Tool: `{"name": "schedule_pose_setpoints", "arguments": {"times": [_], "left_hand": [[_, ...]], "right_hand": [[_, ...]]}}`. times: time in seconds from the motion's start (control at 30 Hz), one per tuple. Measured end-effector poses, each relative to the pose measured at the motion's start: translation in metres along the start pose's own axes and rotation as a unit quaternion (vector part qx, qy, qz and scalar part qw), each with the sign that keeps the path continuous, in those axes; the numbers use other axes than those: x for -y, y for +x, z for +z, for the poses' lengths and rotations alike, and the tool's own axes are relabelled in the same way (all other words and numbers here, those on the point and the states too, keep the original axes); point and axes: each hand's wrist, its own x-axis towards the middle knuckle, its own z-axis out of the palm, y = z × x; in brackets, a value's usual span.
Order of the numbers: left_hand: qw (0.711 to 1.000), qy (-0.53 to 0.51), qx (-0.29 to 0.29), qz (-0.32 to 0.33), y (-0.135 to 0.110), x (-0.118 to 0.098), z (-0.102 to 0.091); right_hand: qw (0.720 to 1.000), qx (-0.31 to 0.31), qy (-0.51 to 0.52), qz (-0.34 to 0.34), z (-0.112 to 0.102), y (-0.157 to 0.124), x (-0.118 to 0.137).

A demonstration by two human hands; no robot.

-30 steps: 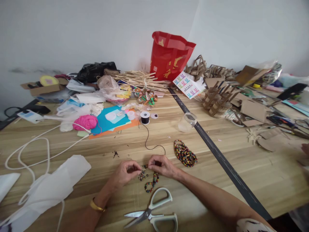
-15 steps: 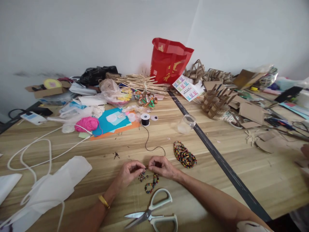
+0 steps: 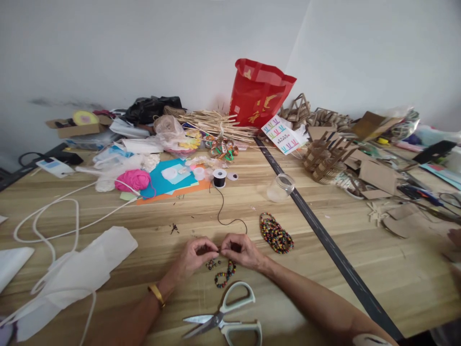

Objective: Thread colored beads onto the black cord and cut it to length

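Note:
My left hand (image 3: 197, 254) is closed in a pinch, its fingertips meeting those of my right hand (image 3: 242, 250); a small dark bead seems to be between them, mostly covered. My right hand pinches the black cord (image 3: 230, 223), which runs from a spool (image 3: 219, 178) and disappears behind that hand. Below it, a strand of colourful beads (image 3: 225, 277) lies curled on the table. Several loose beads (image 3: 212, 264) lie under my left fingertips. Scissors (image 3: 223, 315) with pale handles rest open in front. Right of my hands is a heap of strung beads (image 3: 275, 234).
A clear jar (image 3: 281, 187) stands beyond the bead heap, near a dark strip (image 3: 324, 240) across the table. Pink yarn (image 3: 132, 180), blue paper (image 3: 154, 175) and a white cable (image 3: 77, 221) lie left. A red bag (image 3: 261, 93) and small woven baskets (image 3: 322, 161) stand behind. Another person's hand (image 3: 454, 238) shows at right.
The view has shifted slightly. My hands stay fingertip to fingertip, drawn a little closer together, and the bead between them is now less visible.

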Motion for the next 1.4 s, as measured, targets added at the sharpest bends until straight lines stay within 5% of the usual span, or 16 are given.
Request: {"name": "schedule_pose_setpoints", "arguments": {"times": [0.9,1.4], "left_hand": [[0.999,-0.001,0.024,-0.026,0.0019,-0.0061,-0.0025],[0.998,-0.046,0.018,-0.046,0.0028,-0.0039,-0.0040]], "right_hand": [[0.998,-0.014,-0.041,-0.035,-0.0011,0.0002,-0.0030],[1.000,-0.013,-0.021,0.001,-0.0021,-0.0004,-0.0018]]}}
